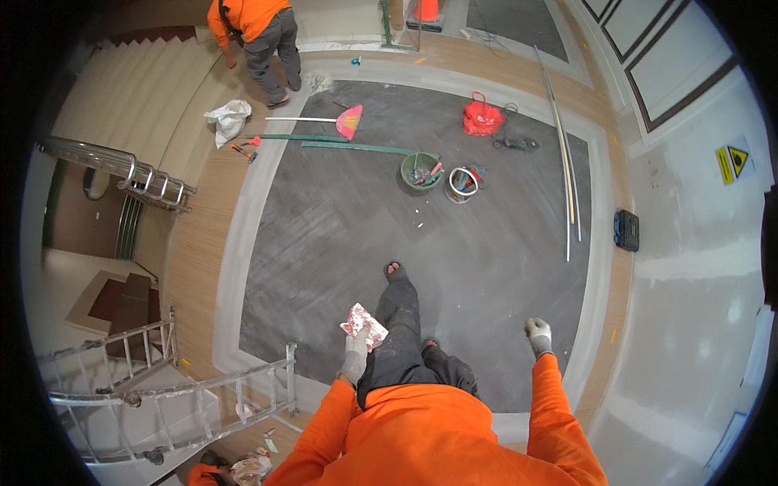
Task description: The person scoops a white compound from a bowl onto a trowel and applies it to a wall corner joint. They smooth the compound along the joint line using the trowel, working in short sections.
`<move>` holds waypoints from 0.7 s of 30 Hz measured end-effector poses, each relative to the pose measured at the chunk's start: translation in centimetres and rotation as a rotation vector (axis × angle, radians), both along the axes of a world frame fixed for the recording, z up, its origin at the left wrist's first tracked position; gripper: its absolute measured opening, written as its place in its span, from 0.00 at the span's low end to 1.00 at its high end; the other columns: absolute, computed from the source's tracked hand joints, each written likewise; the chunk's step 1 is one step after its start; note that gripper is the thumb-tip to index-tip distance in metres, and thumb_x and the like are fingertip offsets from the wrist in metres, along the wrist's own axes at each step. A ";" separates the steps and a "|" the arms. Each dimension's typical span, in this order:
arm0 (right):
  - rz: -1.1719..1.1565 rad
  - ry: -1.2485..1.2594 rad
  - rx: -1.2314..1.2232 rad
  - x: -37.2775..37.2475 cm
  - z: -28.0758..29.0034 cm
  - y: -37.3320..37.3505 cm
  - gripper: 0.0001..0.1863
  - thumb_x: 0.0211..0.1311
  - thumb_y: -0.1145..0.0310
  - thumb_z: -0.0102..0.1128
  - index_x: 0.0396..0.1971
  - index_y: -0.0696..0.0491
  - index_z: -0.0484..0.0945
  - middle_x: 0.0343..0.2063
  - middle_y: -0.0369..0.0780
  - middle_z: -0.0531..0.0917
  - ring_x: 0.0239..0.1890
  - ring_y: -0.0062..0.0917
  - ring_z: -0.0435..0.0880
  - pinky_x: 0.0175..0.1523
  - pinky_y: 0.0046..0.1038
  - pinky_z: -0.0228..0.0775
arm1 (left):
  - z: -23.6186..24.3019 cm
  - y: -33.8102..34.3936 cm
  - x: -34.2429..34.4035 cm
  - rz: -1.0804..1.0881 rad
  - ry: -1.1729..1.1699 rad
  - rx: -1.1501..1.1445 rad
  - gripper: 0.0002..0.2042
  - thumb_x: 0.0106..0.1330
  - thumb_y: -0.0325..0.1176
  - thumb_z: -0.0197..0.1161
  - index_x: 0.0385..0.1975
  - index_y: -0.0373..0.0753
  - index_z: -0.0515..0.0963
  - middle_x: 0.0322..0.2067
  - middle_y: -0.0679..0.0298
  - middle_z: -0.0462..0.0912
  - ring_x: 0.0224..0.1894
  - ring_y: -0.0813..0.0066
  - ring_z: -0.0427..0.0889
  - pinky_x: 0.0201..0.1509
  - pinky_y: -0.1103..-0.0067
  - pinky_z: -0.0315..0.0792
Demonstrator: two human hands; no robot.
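Observation:
My left hand (356, 350), in a pale grey work glove, is closed around a crumpled white sheet with red blotches (362, 324); whether it is cloth or paper I cannot tell. It hangs beside my left thigh. Out to the right, over the dark grey floor (486, 275), my gloved right hand (538, 334) is curled into a fist. Nothing shows in it, and it touches nothing. My legs in dark trousers are in mid-stride, with the left foot ahead.
Ahead stand a green bucket (421, 172) and a white pail (462, 185), both holding tools. A pink broom (348, 122), red bag (483, 118) and long strips (559, 138) lie beyond. A metal ladder (203, 389) is at left. A co-worker (267, 40) bends near the stairs.

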State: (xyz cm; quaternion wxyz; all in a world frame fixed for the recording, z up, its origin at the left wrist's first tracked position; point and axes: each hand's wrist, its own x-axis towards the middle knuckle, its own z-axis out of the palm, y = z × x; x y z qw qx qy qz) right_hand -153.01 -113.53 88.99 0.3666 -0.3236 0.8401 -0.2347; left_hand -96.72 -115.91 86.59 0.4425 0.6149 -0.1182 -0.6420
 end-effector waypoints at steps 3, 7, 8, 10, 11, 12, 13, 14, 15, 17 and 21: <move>0.410 0.236 0.284 6.3 -1.4 -8.8 0.18 0.65 0.55 0.61 0.41 0.55 0.85 0.33 0.45 0.89 0.37 0.40 0.87 0.46 0.38 0.78 | 0.4 -8.3 -0.4 0.048 0.076 0.046 0.10 0.72 0.36 0.61 0.45 0.38 0.81 0.34 0.69 0.81 0.33 0.75 0.80 0.35 0.76 0.74; 0.834 -0.118 0.250 17.1 -0.1 -21.2 0.25 0.66 0.46 0.60 0.50 0.52 0.84 0.48 0.48 0.87 0.56 0.43 0.84 0.61 0.40 0.73 | 0.8 -21.1 -1.9 0.133 0.179 0.076 0.12 0.72 0.35 0.62 0.49 0.37 0.81 0.38 0.67 0.83 0.33 0.76 0.81 0.42 0.77 0.77; 0.823 -0.161 0.200 18.8 0.3 -23.7 0.24 0.67 0.46 0.59 0.50 0.51 0.84 0.48 0.48 0.87 0.55 0.43 0.84 0.61 0.40 0.73 | 1.7 -24.2 -2.7 0.109 0.171 0.075 0.13 0.72 0.35 0.62 0.50 0.36 0.81 0.39 0.67 0.83 0.33 0.76 0.81 0.42 0.76 0.77; 0.823 -0.239 0.167 20.7 0.5 -27.5 0.23 0.69 0.47 0.58 0.50 0.51 0.84 0.46 0.48 0.87 0.54 0.43 0.84 0.60 0.41 0.74 | 1.7 -29.0 -2.9 -0.152 -0.043 0.031 0.14 0.73 0.36 0.61 0.52 0.35 0.79 0.40 0.68 0.83 0.36 0.77 0.81 0.42 0.76 0.77; 0.841 -0.265 0.167 20.9 0.0 -30.3 0.22 0.69 0.48 0.58 0.49 0.51 0.84 0.46 0.48 0.87 0.54 0.44 0.84 0.59 0.41 0.74 | 0.7 -31.2 -3.6 -0.100 0.015 0.046 0.15 0.73 0.37 0.61 0.54 0.35 0.79 0.41 0.69 0.83 0.37 0.79 0.80 0.41 0.77 0.76; 0.860 -0.291 0.167 20.8 -0.5 -33.0 0.21 0.69 0.49 0.57 0.48 0.50 0.84 0.45 0.48 0.87 0.53 0.44 0.84 0.58 0.42 0.75 | -0.5 -33.2 -4.6 -0.046 0.074 0.062 0.17 0.74 0.37 0.61 0.55 0.34 0.78 0.42 0.69 0.83 0.38 0.81 0.80 0.40 0.79 0.76; 0.917 -0.215 0.180 20.7 -1.0 -36.1 0.21 0.70 0.50 0.58 0.47 0.52 0.84 0.45 0.48 0.87 0.52 0.44 0.85 0.57 0.41 0.75 | -1.8 -35.4 -5.8 0.014 0.131 0.077 0.18 0.74 0.37 0.61 0.57 0.34 0.78 0.42 0.69 0.83 0.39 0.82 0.80 0.38 0.80 0.75; 0.970 -0.137 0.199 20.5 -2.0 -38.5 0.20 0.70 0.51 0.58 0.46 0.53 0.84 0.45 0.48 0.87 0.51 0.44 0.85 0.56 0.41 0.75 | 1.0 -38.6 -7.6 0.055 0.216 -0.044 0.19 0.76 0.37 0.60 0.61 0.34 0.77 0.44 0.71 0.84 0.38 0.87 0.79 0.33 0.84 0.72; 1.038 -0.069 0.217 20.5 -3.7 -40.3 0.19 0.70 0.52 0.58 0.45 0.54 0.84 0.45 0.48 0.87 0.50 0.44 0.85 0.56 0.40 0.75 | -1.0 -39.2 -8.0 0.061 0.163 -0.030 0.19 0.76 0.37 0.59 0.62 0.35 0.76 0.45 0.71 0.84 0.39 0.88 0.79 0.32 0.85 0.71; 1.129 -0.012 0.249 18.5 -10.7 -44.7 0.19 0.68 0.52 0.57 0.46 0.50 0.84 0.43 0.50 0.87 0.47 0.47 0.86 0.51 0.47 0.77 | -4.5 -41.8 -9.9 0.067 0.061 -0.002 0.20 0.77 0.36 0.58 0.65 0.36 0.74 0.46 0.71 0.85 0.39 0.89 0.79 0.30 0.87 0.70; 1.287 0.130 0.330 15.0 -24.6 -57.5 0.17 0.67 0.53 0.57 0.46 0.47 0.84 0.40 0.48 0.87 0.43 0.46 0.87 0.48 0.48 0.78 | -14.9 -41.1 -14.6 0.135 -0.069 0.211 0.13 0.76 0.40 0.60 0.53 0.41 0.75 0.34 0.70 0.79 0.26 0.86 0.76 0.23 0.85 0.66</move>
